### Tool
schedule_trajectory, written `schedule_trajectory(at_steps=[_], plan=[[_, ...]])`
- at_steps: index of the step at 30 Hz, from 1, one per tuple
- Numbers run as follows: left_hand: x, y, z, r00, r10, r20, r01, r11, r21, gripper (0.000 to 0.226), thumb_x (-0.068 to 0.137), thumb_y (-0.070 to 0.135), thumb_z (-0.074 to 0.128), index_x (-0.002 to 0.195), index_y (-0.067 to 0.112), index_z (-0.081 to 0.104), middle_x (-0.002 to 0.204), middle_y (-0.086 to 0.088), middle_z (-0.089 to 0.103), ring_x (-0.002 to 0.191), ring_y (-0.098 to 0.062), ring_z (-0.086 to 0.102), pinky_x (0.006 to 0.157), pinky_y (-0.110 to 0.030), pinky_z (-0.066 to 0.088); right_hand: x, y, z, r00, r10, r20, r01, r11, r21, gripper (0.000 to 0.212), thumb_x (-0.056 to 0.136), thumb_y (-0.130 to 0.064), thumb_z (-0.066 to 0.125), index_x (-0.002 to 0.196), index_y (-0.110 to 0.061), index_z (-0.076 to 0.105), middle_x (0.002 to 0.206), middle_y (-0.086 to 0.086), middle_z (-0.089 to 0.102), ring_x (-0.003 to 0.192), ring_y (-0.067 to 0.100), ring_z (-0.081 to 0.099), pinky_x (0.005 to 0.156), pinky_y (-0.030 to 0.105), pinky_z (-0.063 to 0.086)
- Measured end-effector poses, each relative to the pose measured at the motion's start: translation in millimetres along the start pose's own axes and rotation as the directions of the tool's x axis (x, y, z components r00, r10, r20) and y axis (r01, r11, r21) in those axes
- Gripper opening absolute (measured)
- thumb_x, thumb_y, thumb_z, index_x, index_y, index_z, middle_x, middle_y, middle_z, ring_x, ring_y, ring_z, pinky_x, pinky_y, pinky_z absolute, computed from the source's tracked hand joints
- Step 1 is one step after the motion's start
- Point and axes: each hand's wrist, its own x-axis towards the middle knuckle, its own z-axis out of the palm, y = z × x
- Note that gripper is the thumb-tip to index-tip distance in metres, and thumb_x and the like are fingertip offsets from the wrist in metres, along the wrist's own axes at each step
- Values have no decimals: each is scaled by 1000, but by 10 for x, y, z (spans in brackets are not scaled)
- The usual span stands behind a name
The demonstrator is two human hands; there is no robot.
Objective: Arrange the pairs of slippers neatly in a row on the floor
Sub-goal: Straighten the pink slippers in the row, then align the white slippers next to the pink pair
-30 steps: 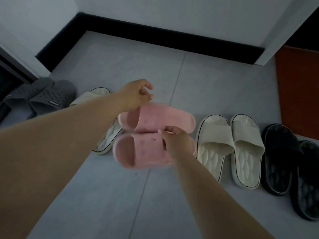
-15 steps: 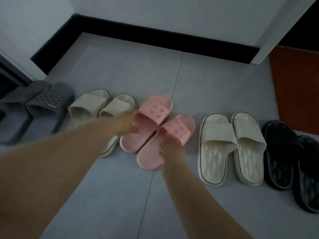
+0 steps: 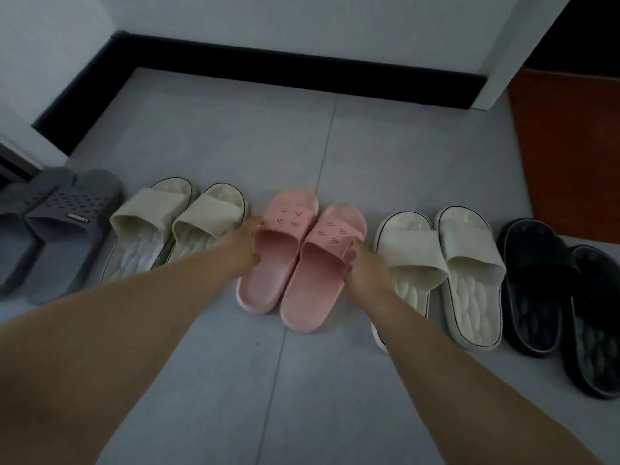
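Observation:
Two pink slippers lie side by side on the grey tiled floor, toes pointing away and a little to the right. My left hand (image 3: pixel 246 241) grips the left edge of the left pink slipper (image 3: pixel 268 280). My right hand (image 3: pixel 364 263) holds the right edge of the right pink slipper (image 3: pixel 313 290). The row also holds a grey pair (image 3: pixel 57 226) at far left, a cream pair (image 3: pixel 161 223), another cream pair (image 3: pixel 443 263) to the right of the pink ones, and a black pair (image 3: pixel 557 297) at far right.
A black skirting board (image 3: pixel 302 72) runs along the white wall behind the row. An orange-red mat or panel (image 3: pixel 567 156) lies at the right. Bare grey tiles (image 3: pixel 261 380) stretch in front of the slippers, between my forearms.
The pink slippers went from held sideways in the air to flat on the floor, then were turned and drawn together between the two cream pairs. Both hands stayed on them.

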Motion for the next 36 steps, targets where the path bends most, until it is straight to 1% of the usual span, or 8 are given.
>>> schedule_trajectory(at_steps=[6,11,14,17,22,29,33,36], plan=[[-33,3,80,1000,-1,14,1,1000,10,61,78,23,64,132,30,35,131,-9,52,122,-33,46,102,-41,37,49,205,-61,999,-40,27,41,998,-51,58,91,-10,42,145,-16,23,135,19,43,122,35,46,96,40,40],[-316,163,3,993,-23,112,23,1000,-6,74,82,18,63,143,27,21,149,-5,35,135,-30,34,113,-43,28,47,217,-80,998,20,64,-23,999,43,60,88,-14,45,143,-19,23,138,17,38,123,38,43,98,45,39],[-700,416,-287,960,-22,278,-13,992,123,76,85,21,60,145,29,14,147,-1,35,134,-23,36,109,-27,27,-32,10,-174,997,83,3,-82,973,216,67,82,-18,57,139,-7,23,141,22,29,127,42,34,106,45,31],[-1092,667,-880,910,-52,411,-37,978,206,64,87,23,58,142,29,25,128,1,50,114,-16,50,89,-8,37,-184,-357,-297,996,-26,-89,57,930,362,63,78,-14,59,133,-1,29,136,25,33,127,41,33,106,41,25],[-1350,473,-1578,941,-104,322,27,972,235,44,87,29,58,129,28,45,119,5,58,109,-12,54,101,-29,41,-335,-799,-240,980,-182,84,131,898,419,52,83,-17,56,131,-8,38,133,21,44,121,37,44,101,44,38],[-446,-1151,-1299,994,-96,51,84,974,213,58,83,22,62,133,8,38,133,-13,50,117,-27,52,100,-39,43,-105,-1286,394,904,-423,55,394,878,270,47,81,-16,56,127,-17,48,122,8,53,110,22,52,87,18,32],[36,-1691,-1199,999,1,-35,4,991,134,76,81,14,62,145,16,20,150,-15,26,135,-31,33,110,-41,32,-61,-1443,667,926,-360,111,348,931,115,51,83,-18,57,133,-17,43,130,4,53,116,18,51,88,18,33],[346,-1938,-1314,999,10,-36,-7,998,68,78,78,7,62,144,15,21,145,-21,32,129,-36,38,106,-41,36,74,-1670,822,959,-253,130,250,967,43,59,83,-20,59,138,-14,35,137,10,49,123,23,49,94,23,36]])
